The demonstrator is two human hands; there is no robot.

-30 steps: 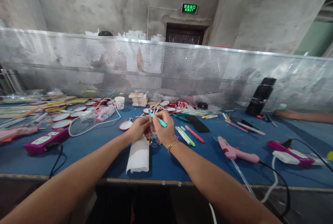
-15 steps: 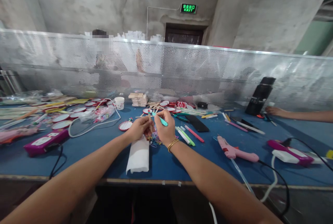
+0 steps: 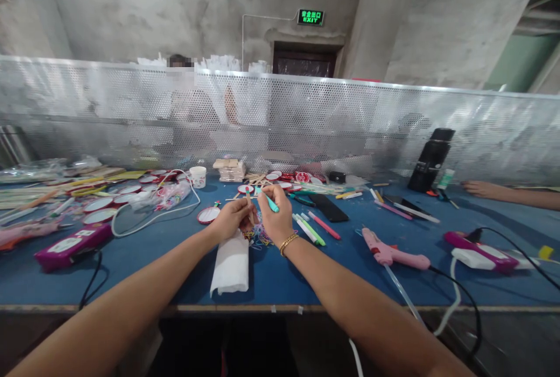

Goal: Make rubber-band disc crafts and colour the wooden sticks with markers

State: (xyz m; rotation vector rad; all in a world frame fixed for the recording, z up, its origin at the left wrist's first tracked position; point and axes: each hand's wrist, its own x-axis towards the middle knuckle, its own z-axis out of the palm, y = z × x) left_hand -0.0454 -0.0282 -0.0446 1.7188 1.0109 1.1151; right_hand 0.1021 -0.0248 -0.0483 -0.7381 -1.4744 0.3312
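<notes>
My left hand (image 3: 233, 219) pinches a wooden craft stick (image 3: 248, 197) that stands upright and has a green-and-red coloured tip. In my right hand (image 3: 277, 217), closed like a writing grip, is a teal marker pen (image 3: 271, 203), its upper end toward the stick's tip. A folded white tissue (image 3: 231, 265) lies below my left wrist. Thin coloured bands (image 3: 261, 236) are heaped beneath both hands, partly hidden by them. To the right of my right hand lie green and white markers (image 3: 311, 230) and a pink marker (image 3: 324, 225).
A pink glue gun (image 3: 389, 252) and a purple power strip (image 3: 481, 252) lie at right; another purple power strip (image 3: 72, 245) is at left. A black phone (image 3: 328, 208), paper cup (image 3: 198, 177) and black bottle (image 3: 432, 160) stand farther back. Another person's hand (image 3: 480, 189) rests at far right.
My hands keep nearly the same hold on stick and marker. At far right, the other person's hand has moved away from the bottle, and a small white-and-green tube now shows beside it.
</notes>
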